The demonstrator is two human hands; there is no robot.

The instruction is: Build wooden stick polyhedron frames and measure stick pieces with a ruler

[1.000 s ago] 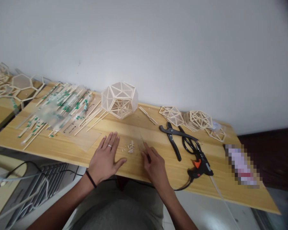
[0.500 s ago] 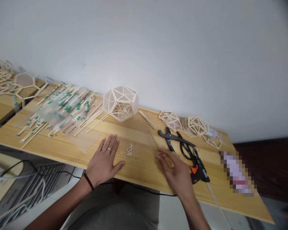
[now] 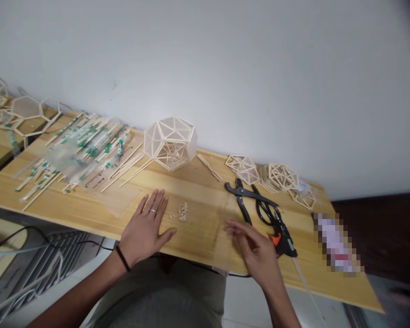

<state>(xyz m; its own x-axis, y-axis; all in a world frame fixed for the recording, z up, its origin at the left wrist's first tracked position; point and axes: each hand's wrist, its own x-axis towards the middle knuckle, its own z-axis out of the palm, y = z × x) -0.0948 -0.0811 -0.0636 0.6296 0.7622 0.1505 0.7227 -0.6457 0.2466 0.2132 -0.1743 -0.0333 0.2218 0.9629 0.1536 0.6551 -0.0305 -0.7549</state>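
Observation:
My left hand (image 3: pixel 143 228) lies palm down on the wooden table (image 3: pixel 191 237), fingers stretched. Just right of it sits a small heap of short stick bits (image 3: pixel 182 212). My right hand (image 3: pixel 256 250) is curled at the right, thumb and fingers pinched at a thin clear plastic sheet (image 3: pixel 222 253); the fingertips are slightly blurred. That see-through sheet reaches the front edge of the table. Beyond the right hand lie large black-handled cutters (image 3: pixel 249 195) and a black glue gun (image 3: pixel 286 241) with an orange trigger.
A polyhedron of sticks and film (image 3: pixel 171 143) stands by the wall. Wrapped chopsticks (image 3: pixel 92 141) and a loose clear sheet (image 3: pixel 118 200) lie left. Stick frames (image 3: pixel 242 168) line the back right. A pixelated item (image 3: pixel 336 246) is at the right end.
My right hand has shifted slightly right, and the clear sheet has come toward the front edge of the table. My left hand stays flat; the view has turned slightly.

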